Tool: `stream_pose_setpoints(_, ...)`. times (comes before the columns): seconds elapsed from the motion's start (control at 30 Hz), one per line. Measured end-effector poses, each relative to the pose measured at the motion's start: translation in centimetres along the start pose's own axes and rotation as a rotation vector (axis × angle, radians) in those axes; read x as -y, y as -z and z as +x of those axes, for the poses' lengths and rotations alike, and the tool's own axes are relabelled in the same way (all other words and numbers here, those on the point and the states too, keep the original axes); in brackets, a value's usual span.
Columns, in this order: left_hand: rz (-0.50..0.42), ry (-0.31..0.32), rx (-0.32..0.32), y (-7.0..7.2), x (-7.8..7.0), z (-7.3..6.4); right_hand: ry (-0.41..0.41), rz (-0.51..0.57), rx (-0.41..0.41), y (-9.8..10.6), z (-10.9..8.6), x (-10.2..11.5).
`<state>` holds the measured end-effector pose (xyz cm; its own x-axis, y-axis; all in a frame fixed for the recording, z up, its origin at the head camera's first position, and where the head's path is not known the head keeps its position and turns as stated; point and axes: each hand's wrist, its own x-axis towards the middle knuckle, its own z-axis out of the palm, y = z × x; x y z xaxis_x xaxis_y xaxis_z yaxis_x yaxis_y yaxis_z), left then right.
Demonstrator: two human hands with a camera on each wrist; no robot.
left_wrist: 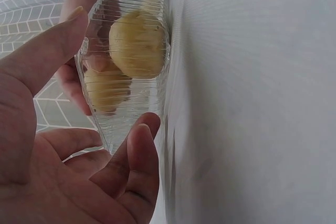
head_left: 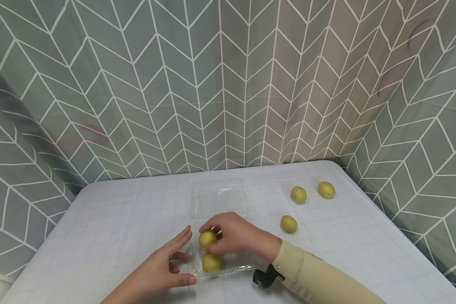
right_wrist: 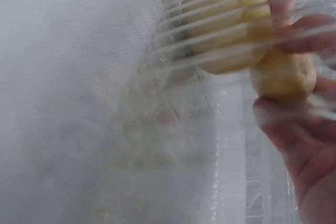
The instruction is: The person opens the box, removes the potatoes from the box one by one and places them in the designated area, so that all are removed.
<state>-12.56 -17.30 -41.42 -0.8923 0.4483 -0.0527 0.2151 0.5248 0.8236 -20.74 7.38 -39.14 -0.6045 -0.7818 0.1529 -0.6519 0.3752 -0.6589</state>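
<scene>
Right hand (head_left: 233, 234): fingers and thumb bent in a pinch on one potato; reaches into the container from the right, forearm across its right part.
Held potato (head_left: 206, 239): yellow, at the fingertips, inside the left part of the container; whether it touches the floor of the container cannot be told.
Second potato (head_left: 212, 263): in the container, on the near side of the held one, toward the near left corner; contact between the two uncertain.
Container (head_left: 238, 267): clear, ribbed plastic, on the white-covered desk (head_left: 118, 223); lid (head_left: 217, 197) folded back on the far side.
Left hand (head_left: 166, 265): fingers spread, thumb apart, at the container's left wall; no potato in it.
Loose potatoes: three, right of the container; one (head_left: 289, 224) nearest, just beyond the right forearm; one (head_left: 298, 194) farther back; one (head_left: 326, 190) farthest right, long axis roughly left to right.
Nearer hand to loose potatoes: the right; the left lies across the container from them.
</scene>
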Motion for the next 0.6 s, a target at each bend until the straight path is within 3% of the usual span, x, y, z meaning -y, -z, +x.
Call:
stream_pose_setpoints(0.27, 0.003, -0.009, -0.003, 0.0, 0.0, 0.1, 0.018, 0.124, -0.059, 0.9, -1.1, -0.5)
stream_pose_setpoints(0.6, -0.004, -0.017, -0.004, -0.1, -0.2, 0.1, -0.039, 0.194, -0.156, 2.2, -2.7, -1.0)
